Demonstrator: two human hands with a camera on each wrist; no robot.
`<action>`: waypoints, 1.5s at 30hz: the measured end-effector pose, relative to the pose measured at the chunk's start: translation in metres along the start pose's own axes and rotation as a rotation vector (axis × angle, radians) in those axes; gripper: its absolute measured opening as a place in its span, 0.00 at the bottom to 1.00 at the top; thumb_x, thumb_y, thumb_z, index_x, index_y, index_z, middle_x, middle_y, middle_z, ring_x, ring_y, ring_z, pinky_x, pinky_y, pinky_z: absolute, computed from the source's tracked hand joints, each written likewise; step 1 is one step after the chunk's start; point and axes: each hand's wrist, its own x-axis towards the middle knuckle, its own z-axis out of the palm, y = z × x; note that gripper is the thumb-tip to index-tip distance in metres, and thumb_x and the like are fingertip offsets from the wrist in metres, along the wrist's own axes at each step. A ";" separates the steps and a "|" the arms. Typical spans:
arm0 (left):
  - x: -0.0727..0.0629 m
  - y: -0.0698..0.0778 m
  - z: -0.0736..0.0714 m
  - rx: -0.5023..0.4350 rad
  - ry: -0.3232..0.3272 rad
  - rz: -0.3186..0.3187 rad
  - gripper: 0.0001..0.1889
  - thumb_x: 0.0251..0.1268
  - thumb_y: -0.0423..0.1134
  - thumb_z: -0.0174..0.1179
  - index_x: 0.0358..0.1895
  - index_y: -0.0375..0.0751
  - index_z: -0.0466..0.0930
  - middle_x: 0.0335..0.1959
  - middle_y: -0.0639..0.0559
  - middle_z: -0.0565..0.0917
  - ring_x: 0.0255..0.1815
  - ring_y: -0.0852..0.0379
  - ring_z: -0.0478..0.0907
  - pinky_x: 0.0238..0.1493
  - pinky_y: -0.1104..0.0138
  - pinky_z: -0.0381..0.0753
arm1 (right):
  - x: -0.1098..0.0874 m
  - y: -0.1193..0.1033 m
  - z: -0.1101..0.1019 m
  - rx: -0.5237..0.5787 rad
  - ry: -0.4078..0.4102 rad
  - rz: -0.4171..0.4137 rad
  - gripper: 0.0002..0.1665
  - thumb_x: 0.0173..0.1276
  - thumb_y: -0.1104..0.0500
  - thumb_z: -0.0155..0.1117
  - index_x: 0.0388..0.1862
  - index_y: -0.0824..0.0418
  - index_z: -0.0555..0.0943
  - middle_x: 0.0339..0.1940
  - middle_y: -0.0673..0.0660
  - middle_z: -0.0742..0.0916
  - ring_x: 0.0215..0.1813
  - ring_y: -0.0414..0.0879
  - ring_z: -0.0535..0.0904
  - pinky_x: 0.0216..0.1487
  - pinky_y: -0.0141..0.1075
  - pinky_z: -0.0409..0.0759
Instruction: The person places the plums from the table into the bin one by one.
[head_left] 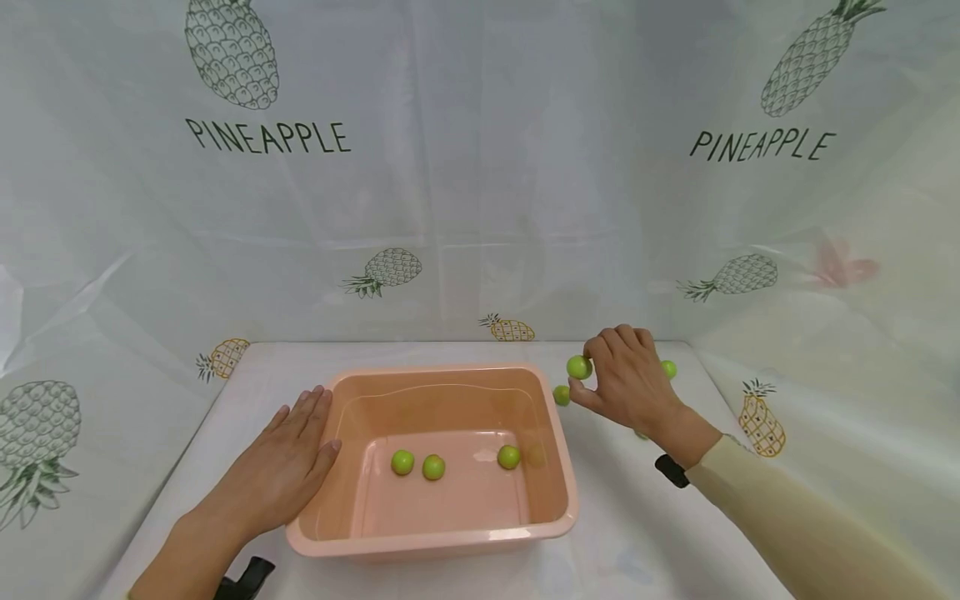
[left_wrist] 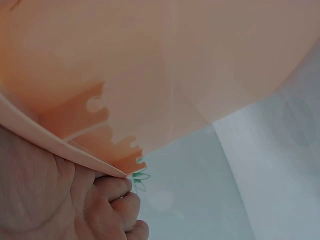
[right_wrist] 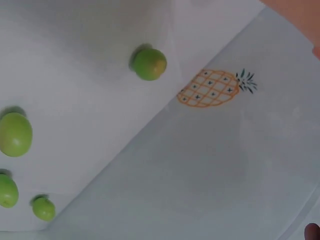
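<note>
Three green fruits (head_left: 433, 467) lie inside the peach basin (head_left: 442, 504) and at least four loose fruits (right_wrist: 150, 64) are left on the white table (head_left: 615, 508), a job we judge partly done. At the basin's two o'clock, we see the right hand (head_left: 630, 379) pinching another fruit (head_left: 579, 367) between thumb and fingertips, at that hand's nine o'clock; the left hand (head_left: 281, 467) rests unclenched along the nine-o'clock rim (head_left: 442, 543).

The tub (head_left: 435, 544) stands on the surface (head_left: 637, 517), a sheet (head_left: 480, 192) behind. Inside, two fruits (head_left: 433, 467) lie near each other, a third (head_left: 508, 457) farther right. The left hand (head_left: 281, 462) rests on the tub's left rim; right of the tub, the right hand (head_left: 628, 379) holds one fruit (head_left: 579, 367) above others on the surface.
</note>
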 end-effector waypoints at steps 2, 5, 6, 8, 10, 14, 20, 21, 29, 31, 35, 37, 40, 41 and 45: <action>0.000 0.000 0.000 -0.003 0.001 0.000 0.37 0.86 0.50 0.46 0.82 0.24 0.52 0.83 0.28 0.57 0.84 0.30 0.55 0.80 0.37 0.59 | 0.004 -0.004 -0.002 0.010 -0.003 -0.006 0.25 0.65 0.40 0.54 0.32 0.61 0.74 0.32 0.59 0.79 0.39 0.59 0.72 0.43 0.53 0.70; 0.000 0.000 0.001 -0.007 0.001 0.001 0.37 0.86 0.50 0.46 0.82 0.24 0.52 0.83 0.28 0.57 0.84 0.30 0.55 0.80 0.37 0.59 | 0.012 -0.012 -0.004 0.028 -0.003 -0.013 0.24 0.65 0.40 0.57 0.33 0.61 0.75 0.33 0.58 0.80 0.40 0.59 0.72 0.43 0.53 0.69; 0.000 0.000 0.001 -0.006 0.001 0.002 0.37 0.86 0.50 0.46 0.82 0.24 0.52 0.83 0.28 0.57 0.84 0.30 0.55 0.80 0.37 0.59 | 0.015 -0.015 -0.005 0.037 -0.002 -0.015 0.23 0.65 0.40 0.58 0.33 0.61 0.75 0.33 0.58 0.79 0.40 0.58 0.72 0.43 0.52 0.69; 0.000 0.000 0.001 -0.008 0.000 0.002 0.37 0.87 0.50 0.46 0.82 0.24 0.52 0.83 0.28 0.57 0.84 0.30 0.55 0.80 0.37 0.59 | 0.020 -0.021 -0.006 0.058 -0.001 -0.019 0.23 0.64 0.41 0.60 0.33 0.60 0.75 0.33 0.58 0.79 0.40 0.58 0.72 0.43 0.51 0.68; -0.001 0.000 0.001 -0.008 -0.002 0.003 0.37 0.87 0.50 0.46 0.82 0.24 0.52 0.83 0.28 0.57 0.84 0.30 0.55 0.80 0.37 0.59 | 0.026 -0.029 -0.006 0.078 0.005 -0.023 0.22 0.63 0.41 0.61 0.33 0.60 0.75 0.33 0.57 0.79 0.39 0.57 0.72 0.43 0.50 0.68; -0.001 0.000 0.001 -0.012 -0.003 0.001 0.37 0.87 0.50 0.46 0.82 0.24 0.52 0.83 0.28 0.57 0.84 0.30 0.56 0.80 0.36 0.59 | 0.035 -0.046 -0.001 0.130 0.035 -0.055 0.17 0.62 0.46 0.59 0.33 0.60 0.75 0.32 0.56 0.79 0.38 0.55 0.72 0.42 0.48 0.68; -0.001 0.001 0.001 -0.016 -0.006 0.000 0.37 0.87 0.50 0.46 0.82 0.24 0.52 0.83 0.28 0.57 0.84 0.30 0.56 0.80 0.36 0.59 | 0.042 -0.073 0.008 0.177 -0.014 -0.105 0.15 0.60 0.48 0.63 0.34 0.58 0.75 0.31 0.52 0.77 0.38 0.51 0.70 0.43 0.45 0.68; -0.001 0.001 0.002 -0.016 -0.006 -0.001 0.37 0.86 0.50 0.46 0.82 0.24 0.52 0.83 0.28 0.57 0.84 0.30 0.56 0.80 0.36 0.59 | 0.043 -0.078 0.009 0.181 -0.038 -0.107 0.16 0.60 0.47 0.64 0.34 0.58 0.75 0.31 0.52 0.76 0.38 0.50 0.69 0.43 0.44 0.68; -0.001 0.001 0.001 -0.015 -0.010 -0.005 0.37 0.87 0.50 0.46 0.82 0.23 0.52 0.83 0.28 0.57 0.84 0.30 0.56 0.80 0.36 0.59 | 0.049 -0.103 0.012 0.163 -0.249 -0.173 0.17 0.65 0.43 0.64 0.39 0.54 0.77 0.33 0.48 0.75 0.40 0.47 0.67 0.44 0.40 0.66; -0.001 0.001 0.001 -0.018 -0.013 -0.006 0.37 0.87 0.51 0.45 0.82 0.23 0.51 0.84 0.28 0.57 0.84 0.30 0.55 0.80 0.36 0.59 | 0.049 -0.107 0.013 0.155 -0.288 -0.201 0.17 0.67 0.42 0.64 0.39 0.54 0.77 0.33 0.48 0.76 0.41 0.46 0.67 0.45 0.40 0.67; -0.001 0.001 0.001 -0.018 -0.010 -0.002 0.37 0.87 0.50 0.46 0.82 0.23 0.52 0.83 0.28 0.57 0.84 0.30 0.55 0.80 0.36 0.59 | 0.049 -0.112 0.016 0.141 -0.330 -0.236 0.17 0.66 0.41 0.64 0.39 0.53 0.77 0.33 0.47 0.75 0.41 0.46 0.68 0.45 0.39 0.67; -0.001 0.001 0.001 -0.019 -0.010 -0.003 0.37 0.86 0.50 0.46 0.82 0.23 0.52 0.83 0.28 0.57 0.84 0.30 0.55 0.80 0.35 0.59 | 0.049 -0.114 0.018 0.132 -0.334 -0.248 0.17 0.66 0.41 0.64 0.38 0.53 0.77 0.33 0.46 0.76 0.41 0.45 0.68 0.45 0.39 0.67; -0.001 0.001 0.001 -0.020 -0.011 -0.004 0.37 0.86 0.49 0.47 0.82 0.23 0.51 0.83 0.28 0.57 0.84 0.30 0.55 0.80 0.35 0.59 | 0.049 -0.115 0.020 0.113 -0.332 -0.261 0.17 0.66 0.41 0.63 0.36 0.53 0.77 0.32 0.46 0.76 0.40 0.46 0.69 0.45 0.39 0.68; -0.001 0.001 0.001 -0.018 -0.008 -0.001 0.37 0.86 0.50 0.47 0.82 0.23 0.52 0.83 0.28 0.57 0.84 0.29 0.56 0.80 0.35 0.59 | 0.049 -0.115 0.021 0.105 -0.332 -0.265 0.17 0.67 0.41 0.63 0.36 0.53 0.77 0.32 0.46 0.76 0.40 0.46 0.69 0.45 0.39 0.69; -0.001 0.001 0.001 -0.017 -0.013 -0.005 0.37 0.87 0.51 0.46 0.82 0.23 0.51 0.83 0.28 0.57 0.84 0.30 0.55 0.80 0.36 0.59 | 0.048 -0.115 0.024 0.090 -0.330 -0.271 0.17 0.66 0.40 0.63 0.35 0.53 0.77 0.32 0.46 0.77 0.39 0.46 0.69 0.44 0.39 0.69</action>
